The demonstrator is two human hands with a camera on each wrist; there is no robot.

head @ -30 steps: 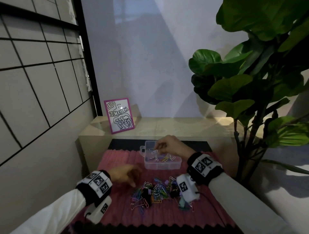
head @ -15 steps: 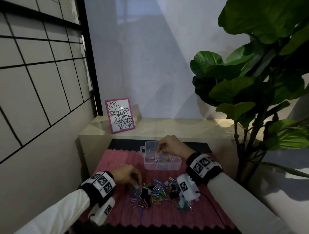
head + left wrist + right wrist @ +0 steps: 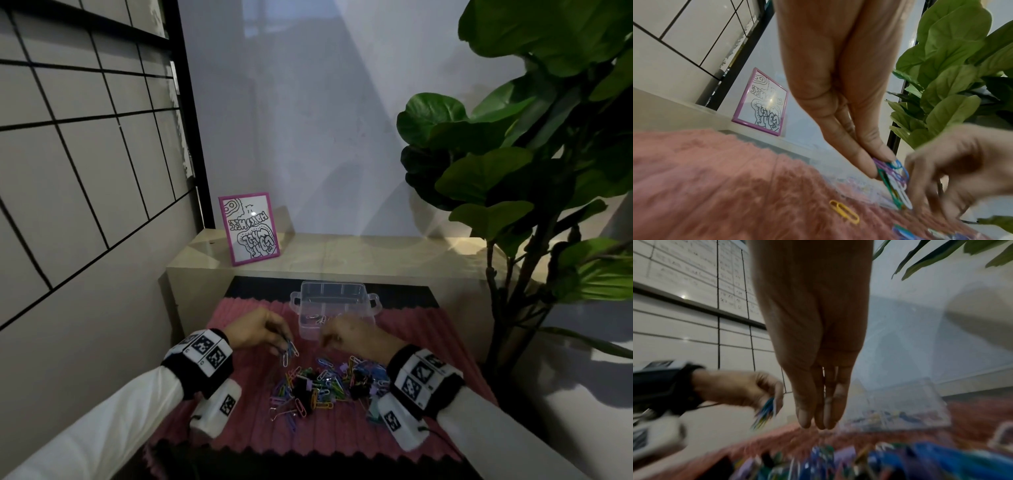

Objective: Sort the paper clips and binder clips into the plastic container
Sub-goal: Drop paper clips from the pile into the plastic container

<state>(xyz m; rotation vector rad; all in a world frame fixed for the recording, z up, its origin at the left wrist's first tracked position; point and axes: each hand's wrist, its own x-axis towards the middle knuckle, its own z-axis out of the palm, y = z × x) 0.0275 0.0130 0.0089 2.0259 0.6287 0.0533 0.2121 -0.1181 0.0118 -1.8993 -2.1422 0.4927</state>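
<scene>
Sorting is looking only partly done — a few paper clips are lying inside the plastic container (image 3: 337, 301), while most of the pile (image 3: 325, 383) of coloured paper clips and black binder clips is sitting loose on the pink ribbed mat (image 3: 246, 435) between the container and the person. No binder clip is showing inside the container as far as can be told, so that whole kind seems left to do.

The left hand (image 3: 255, 330) is pinching a small bunch of paper clips (image 3: 893, 177) between thumb and fingers, just above the mat and just beside the container's near left corner. The right hand (image 3: 356, 337) is hovering over the far edge of the pile with its fingers (image 3: 819, 412) straight, pressed together and holding nothing.

Leaning on the ledge behind the desk is a pink-framed picture (image 3: 249, 228) with bubble lettering — it is appearing mirrored, and the words cannot be read. The wrist bands are carrying black-and-white square markers, no text.
</scene>
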